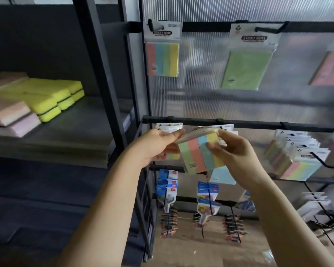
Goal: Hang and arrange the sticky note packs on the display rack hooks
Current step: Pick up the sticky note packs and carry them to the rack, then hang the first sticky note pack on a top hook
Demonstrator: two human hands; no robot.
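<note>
Two bare forearms reach up from the bottom of the frame. Left hand [158, 145] and right hand [237, 153] both grip one striped sticky note pack [201, 153] at frame centre, just below the middle rail [258, 125] of the display rack. Left fingers curl round the pack's left edge; right thumb and fingers pinch its right side. The pack is tilted, with green, pink, blue and yellow stripes showing. More hanging packs sit right behind it, partly hidden. Upper centre: a striped pack [162, 58] hangs on a hook; a green pack [247, 68] hangs on the next hook to its right. Right of centre, a row of striped packs [297, 160] crowds one hook. Yellow sponges [54, 99] lie on the left shelf.
</note>
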